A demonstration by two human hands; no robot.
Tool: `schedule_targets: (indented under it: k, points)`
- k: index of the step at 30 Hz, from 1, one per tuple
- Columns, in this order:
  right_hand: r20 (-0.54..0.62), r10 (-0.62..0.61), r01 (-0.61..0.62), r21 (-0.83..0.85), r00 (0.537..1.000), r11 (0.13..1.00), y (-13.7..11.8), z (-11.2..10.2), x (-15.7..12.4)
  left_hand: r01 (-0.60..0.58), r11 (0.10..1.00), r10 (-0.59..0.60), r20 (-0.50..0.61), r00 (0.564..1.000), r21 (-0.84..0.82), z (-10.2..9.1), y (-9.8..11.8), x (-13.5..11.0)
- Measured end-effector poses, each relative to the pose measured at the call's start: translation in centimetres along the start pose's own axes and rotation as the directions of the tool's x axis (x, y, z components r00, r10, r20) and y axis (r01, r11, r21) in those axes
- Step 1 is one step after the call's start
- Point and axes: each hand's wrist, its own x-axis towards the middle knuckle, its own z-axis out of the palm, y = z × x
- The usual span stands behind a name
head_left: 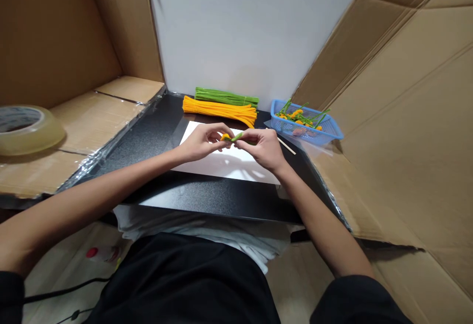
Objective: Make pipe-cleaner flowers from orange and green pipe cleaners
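Both hands meet above a white sheet (pixel 221 163) on the black table. Between the fingertips of my left hand (pixel 205 141) is a small orange pipe-cleaner flower (pixel 225 137). My right hand (pixel 263 147) pinches a green pipe cleaner (pixel 237 137) that meets the flower. How the two pieces join is too small to make out. Just behind the hands lie a bundle of orange pipe cleaners (pixel 219 109) and a bundle of green pipe cleaners (pixel 226 96).
A blue basket (pixel 314 135) with several orange flowers on green stems (pixel 297 114) stands at the back right. Near it lies a thin pale stick (pixel 286 145). A roll of clear tape (pixel 29 130) rests on cardboard at left. Cardboard walls (pixel 399 117) flank the table (pixel 207 196).
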Motion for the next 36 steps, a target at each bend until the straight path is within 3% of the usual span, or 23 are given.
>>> schedule_targets:
  k: [7,16,21,24,27,31,36]
  points:
    - [0.033,0.077,-0.080,0.121,0.996,0.989,-0.2,0.0,0.0,0.030,0.989,-0.031,-0.004,1.000,-0.147,0.2,-0.2,0.2]
    - [-0.055,0.025,-0.024,0.014,0.998,1.000,0.1,0.2,0.0,0.078,0.935,-0.119,-0.099,0.988,-0.346,1.0,-0.8,0.5]
    - [-0.176,-0.069,0.043,-0.145,0.982,0.988,0.0,0.8,-0.2,0.049,0.980,-0.105,-0.295,0.950,-0.192,1.2,-1.0,0.3]
    - [-0.209,-0.111,0.069,-0.198,0.972,0.978,0.0,1.1,-0.4,0.073,0.994,-0.094,-0.325,0.941,-0.077,1.2,-1.1,0.2]
    - [-0.214,-0.136,0.091,-0.206,0.967,0.974,0.0,1.3,-0.6,0.060,0.993,-0.092,-0.338,0.937,-0.104,1.3,-1.2,0.2]
    - [-0.220,-0.102,0.078,-0.114,0.970,0.990,0.1,1.4,-0.5,0.006,0.981,-0.075,-0.347,0.935,-0.194,1.5,-1.3,0.2]
    - [-0.236,0.087,-0.061,0.116,0.968,0.991,0.6,1.4,-0.1,-0.052,0.989,-0.007,-0.395,0.919,-0.137,1.7,-1.2,0.1]
